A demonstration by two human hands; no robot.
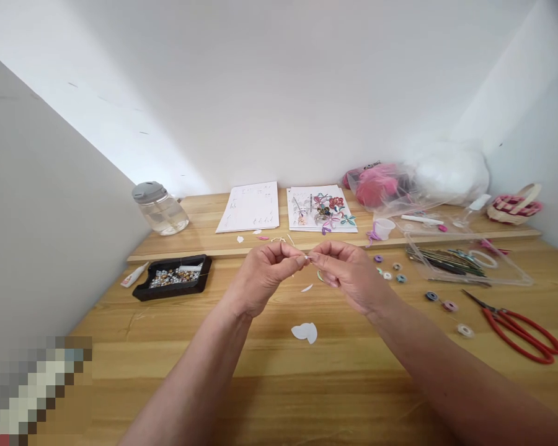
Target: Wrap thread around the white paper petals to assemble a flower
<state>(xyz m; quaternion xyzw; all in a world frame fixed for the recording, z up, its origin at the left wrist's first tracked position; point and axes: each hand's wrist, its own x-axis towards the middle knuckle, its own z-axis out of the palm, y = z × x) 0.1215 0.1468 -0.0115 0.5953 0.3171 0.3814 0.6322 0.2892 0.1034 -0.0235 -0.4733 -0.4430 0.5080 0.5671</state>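
Observation:
My left hand (266, 275) and my right hand (351, 272) meet above the middle of the table, both closed in a pinch. A tiny whitish piece (307, 256) shows between their fingertips, too small to name. Beside my right hand's lower fingers a green-edged bit (320, 275) is partly hidden. Under the hands lies a thin white sliver (307, 288). Closer to me, white petal-shaped cutouts (304, 332) overlap on the wood.
At left are a black bead tray (170, 295), a glue tube (134, 275) and a lidded water jar (160, 209). Red-handled scissors (516, 328), thread spools (450, 306) and a clear tool box (511, 274) lie right. Paper sheets (248, 207) and wire flowers (330, 210) rest behind.

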